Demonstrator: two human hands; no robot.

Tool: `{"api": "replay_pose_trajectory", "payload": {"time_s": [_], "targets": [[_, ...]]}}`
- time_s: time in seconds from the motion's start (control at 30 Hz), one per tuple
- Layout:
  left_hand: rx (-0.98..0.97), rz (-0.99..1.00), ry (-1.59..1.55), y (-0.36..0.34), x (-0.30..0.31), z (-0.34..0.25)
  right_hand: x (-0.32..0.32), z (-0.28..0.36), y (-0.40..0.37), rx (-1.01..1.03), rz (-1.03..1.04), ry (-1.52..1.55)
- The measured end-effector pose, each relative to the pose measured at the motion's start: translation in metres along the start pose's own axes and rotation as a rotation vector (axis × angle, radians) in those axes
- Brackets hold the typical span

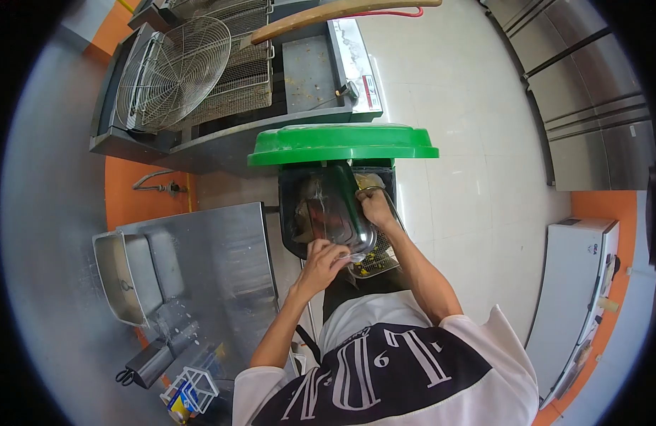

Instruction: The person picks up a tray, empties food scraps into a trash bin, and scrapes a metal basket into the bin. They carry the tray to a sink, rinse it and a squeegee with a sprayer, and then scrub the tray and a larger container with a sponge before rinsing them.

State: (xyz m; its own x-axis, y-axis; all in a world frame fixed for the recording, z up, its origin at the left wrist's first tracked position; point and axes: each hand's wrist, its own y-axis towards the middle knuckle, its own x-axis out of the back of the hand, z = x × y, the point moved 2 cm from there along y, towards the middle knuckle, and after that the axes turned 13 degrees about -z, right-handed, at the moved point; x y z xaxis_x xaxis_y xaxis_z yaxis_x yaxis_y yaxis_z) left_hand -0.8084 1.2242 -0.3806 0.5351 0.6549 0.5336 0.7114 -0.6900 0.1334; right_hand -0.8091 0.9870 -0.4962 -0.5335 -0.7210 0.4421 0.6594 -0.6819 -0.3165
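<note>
A shiny metal pan (342,213) is tilted over a dark bin (291,231) that has a green lid (342,144) standing raised at its far side. My right hand (374,206) is closed on the pan's right side. At the near edge of the pan, my left hand (322,264) pinches what looks like clear plastic film (354,260). A wire basket (380,259) with yellow bits in it sits below the pan, close to my body. Much of the bin's inside is hidden by the pan.
A fryer unit (221,131) with wire baskets and a round wire skimmer (182,74) stands ahead to the left. To my left is a steel counter (221,241) with a sink (126,277). A white freezer (569,284) and steel cabinets (583,85) line the right.
</note>
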Motion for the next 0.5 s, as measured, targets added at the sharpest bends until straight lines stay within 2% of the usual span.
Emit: {"api": "replay_pose_trajectory", "payload": {"time_s": [0.13, 0.2, 0.3, 0.37, 0.43, 0.5], "targets": [[-0.064, 0.032, 0.102, -0.033, 0.016, 0.031, 0.009, -0.002, 0.013, -0.049, 0.031, 0.054], [0.01, -0.025, 0.299, -0.046, 0.023, 0.042, 0.018, 0.002, 0.013, -0.024, 0.038, 0.03], [0.039, -0.031, 0.348, -0.052, 0.016, 0.048, 0.026, 0.021, -0.001, 0.024, 0.02, -0.002], [0.057, -0.001, 0.343, -0.052, 0.011, 0.048, 0.03, 0.035, -0.004, 0.061, -0.001, -0.015], [0.066, 0.04, 0.338, -0.057, 0.006, 0.055, 0.038, 0.039, -0.004, -0.032, -0.007, 0.054], [0.12, -0.108, 0.17, -0.061, 0.007, 0.06, 0.047, 0.042, 0.001, -0.058, 0.013, 0.036]]}}
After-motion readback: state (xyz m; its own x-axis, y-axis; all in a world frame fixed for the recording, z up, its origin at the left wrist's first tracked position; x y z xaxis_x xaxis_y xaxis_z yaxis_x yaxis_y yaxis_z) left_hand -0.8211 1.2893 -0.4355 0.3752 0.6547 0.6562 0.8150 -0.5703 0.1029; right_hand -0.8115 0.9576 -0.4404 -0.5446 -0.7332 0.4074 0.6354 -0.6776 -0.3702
